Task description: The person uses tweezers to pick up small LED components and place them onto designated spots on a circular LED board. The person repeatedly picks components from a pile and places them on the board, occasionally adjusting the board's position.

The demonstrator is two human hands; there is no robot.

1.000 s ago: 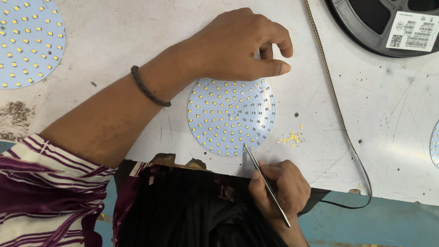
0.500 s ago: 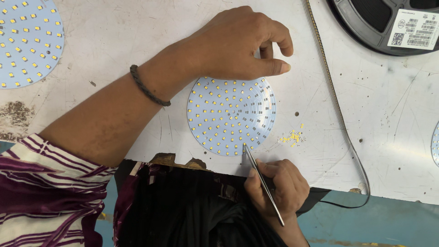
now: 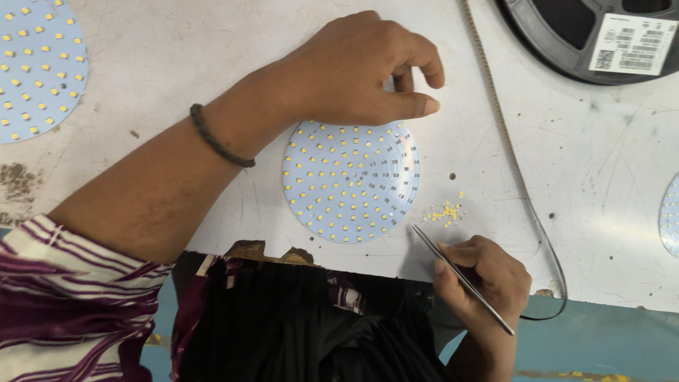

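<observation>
A round white circuit board [image 3: 351, 181] dotted with small yellow chips lies flat on the white table [image 3: 212, 71]. My left hand [image 3: 361, 67] rests on the board's far edge, fingers curled and thumb pressing down on it. Near the table's front edge, my right hand [image 3: 484, 279] grips thin metal tweezers [image 3: 460, 276]. Their tip points at the table just right of the board's lower right rim. A small heap of loose yellow chips [image 3: 445, 212] lies a little beyond the tip.
A second round board [image 3: 35, 64] sits at the far left and a third [image 3: 670, 216] shows at the right edge. A black tape reel [image 3: 594, 35] stands at the top right, with a thin component strip [image 3: 509, 148] trailing toward the front edge.
The tweezers' tip has moved right, off the board's lower edge and toward the heap of loose chips. My left hand has stayed on the board.
</observation>
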